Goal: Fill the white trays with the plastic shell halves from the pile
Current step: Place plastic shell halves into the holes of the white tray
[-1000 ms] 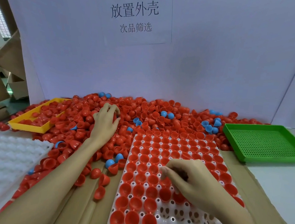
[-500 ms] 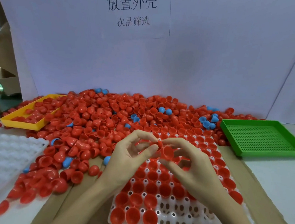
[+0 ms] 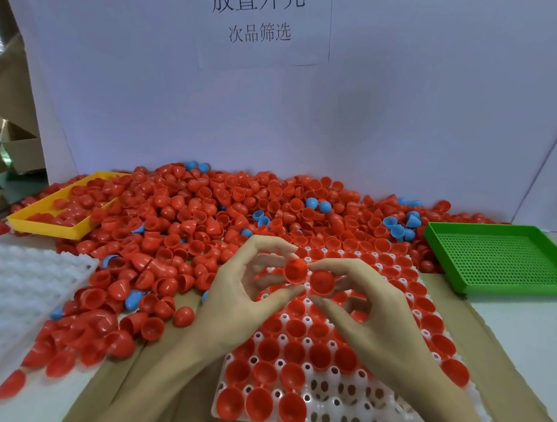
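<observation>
A white tray lies in front of me, most of its cups filled with red shell halves; several cups in the near rows are bare. Behind it spreads a big pile of red shell halves with a few blue ones. Above the tray my left hand pinches one red shell half between thumb and fingers. My right hand pinches a second red shell half right beside it. The two shells touch or nearly touch.
A second white tray sits at the left edge. A yellow tray with red shells is at the back left, a green perforated tray at the right. A white board with a paper sign stands behind the pile. Cardboard covers the table.
One second ago my left hand was in the pile and my right hand on the tray. Both came together above the tray, each with a red shell half; since half a second ago little has moved.
</observation>
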`<state>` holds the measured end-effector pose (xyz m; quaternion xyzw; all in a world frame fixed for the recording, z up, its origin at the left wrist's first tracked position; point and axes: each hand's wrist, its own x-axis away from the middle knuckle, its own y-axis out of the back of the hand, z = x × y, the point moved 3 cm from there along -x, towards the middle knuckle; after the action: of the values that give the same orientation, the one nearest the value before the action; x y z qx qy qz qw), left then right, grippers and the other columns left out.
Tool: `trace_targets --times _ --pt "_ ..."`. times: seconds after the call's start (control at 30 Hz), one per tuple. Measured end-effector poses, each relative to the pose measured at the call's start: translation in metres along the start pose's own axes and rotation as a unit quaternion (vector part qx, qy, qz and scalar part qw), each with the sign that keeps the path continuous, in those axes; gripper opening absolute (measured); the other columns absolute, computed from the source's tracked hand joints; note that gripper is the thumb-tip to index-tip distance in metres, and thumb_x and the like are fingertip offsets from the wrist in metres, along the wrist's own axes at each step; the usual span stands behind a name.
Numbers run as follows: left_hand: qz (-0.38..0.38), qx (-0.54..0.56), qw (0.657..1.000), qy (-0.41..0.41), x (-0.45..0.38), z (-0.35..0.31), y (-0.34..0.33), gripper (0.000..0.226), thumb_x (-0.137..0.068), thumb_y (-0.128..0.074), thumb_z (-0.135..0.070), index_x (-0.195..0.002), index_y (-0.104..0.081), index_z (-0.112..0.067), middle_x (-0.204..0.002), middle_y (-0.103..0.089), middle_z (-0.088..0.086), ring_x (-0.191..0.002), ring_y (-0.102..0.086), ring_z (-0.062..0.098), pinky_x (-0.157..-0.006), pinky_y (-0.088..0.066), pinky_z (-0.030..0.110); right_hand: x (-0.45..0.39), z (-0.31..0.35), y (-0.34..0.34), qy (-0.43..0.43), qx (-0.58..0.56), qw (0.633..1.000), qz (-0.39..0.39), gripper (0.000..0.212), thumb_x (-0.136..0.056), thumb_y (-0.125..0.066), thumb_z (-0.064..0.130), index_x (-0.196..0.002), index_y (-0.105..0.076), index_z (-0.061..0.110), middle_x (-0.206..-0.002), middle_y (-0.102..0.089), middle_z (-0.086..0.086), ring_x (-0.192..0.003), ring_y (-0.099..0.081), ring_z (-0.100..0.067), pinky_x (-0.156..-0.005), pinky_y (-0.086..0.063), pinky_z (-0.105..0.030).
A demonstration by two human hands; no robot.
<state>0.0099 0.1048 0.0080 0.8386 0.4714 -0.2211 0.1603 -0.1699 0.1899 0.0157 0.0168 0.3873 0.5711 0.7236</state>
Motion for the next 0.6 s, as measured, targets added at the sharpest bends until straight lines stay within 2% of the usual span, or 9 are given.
trace_targets --times 0.13,0.27,0.4,0.53,0.6 --pt "-0.005 -0.007 1.0 0.0 0.002 -0.002 0.0 0.037 -0.093 -0.077 -0.007 -0.126 -0.064 -0.018 -0.12 -0.071 0.003 -0.111 -0.072 0.026 -0.093 -0.058 0.027 0.001 -0.001 0.0 0.002 -0.02 1.0 -0.003 0.047 -0.092 -0.078 0.02 -0.132 -0.064 0.041 -0.115 -0.067 0.013 -0.098 -0.07 -0.017 -0.067 -0.057 -0.023" --pt "0.006 -0.026 0.999 0.041 0.002 0.002 0.0 0.019 -0.109 -0.055 -0.02 -0.123 -0.065 -0.013 -0.101 -0.075 0.01 -0.09 -0.075 0.025 -0.084 -0.058 0.026 0.002 -0.001 -0.001 -0.004 -0.045 0.999 0.006 0.059 -0.093 -0.078 0.025 -0.144 -0.052 0.041 -0.125 -0.064 0.013 -0.101 -0.071 -0.019 -0.069 -0.059 -0.024" --pt "0.035 -0.036 0.995 0.083 0.004 0.009 -0.004 0.035 -0.114 -0.039 -0.033 -0.118 -0.068 -0.014 -0.093 -0.074 0.01 -0.078 -0.071 0.025 -0.079 -0.058 0.032 0.002 0.002 -0.004 0.014 -0.024 1.0 0.005 0.057 -0.094 -0.078 0.019 -0.143 -0.054 0.038 -0.126 -0.064 0.014 -0.1 -0.071 -0.018 -0.067 -0.058 -0.024" --pt "0.058 0.003 0.993 0.107 0.006 0.013 -0.01 0.045 -0.114 -0.037 -0.041 -0.116 -0.07 -0.01 -0.089 -0.073 0.011 -0.072 -0.068 0.025 -0.071 -0.056 0.029 0.003 0.002 -0.006 0.0 -0.004 1.0 -0.019 0.049 -0.093 -0.078 0.016 -0.133 -0.06 0.037 -0.112 -0.064 0.012 -0.091 -0.069 -0.019 -0.064 -0.055 -0.023" --pt "0.064 0.017 0.991 0.116 0.007 0.013 -0.011 0.045 -0.114 -0.037 -0.042 -0.115 -0.073 -0.014 -0.086 -0.073 0.012 -0.071 -0.068 0.025 -0.069 -0.057 0.03 0.003 0.003 -0.006 -0.006 0.001 1.0 -0.024 0.038 -0.092 -0.078 0.019 -0.124 -0.066 0.036 -0.106 -0.063 0.011 -0.086 -0.067 -0.019 -0.063 -0.054 -0.022"
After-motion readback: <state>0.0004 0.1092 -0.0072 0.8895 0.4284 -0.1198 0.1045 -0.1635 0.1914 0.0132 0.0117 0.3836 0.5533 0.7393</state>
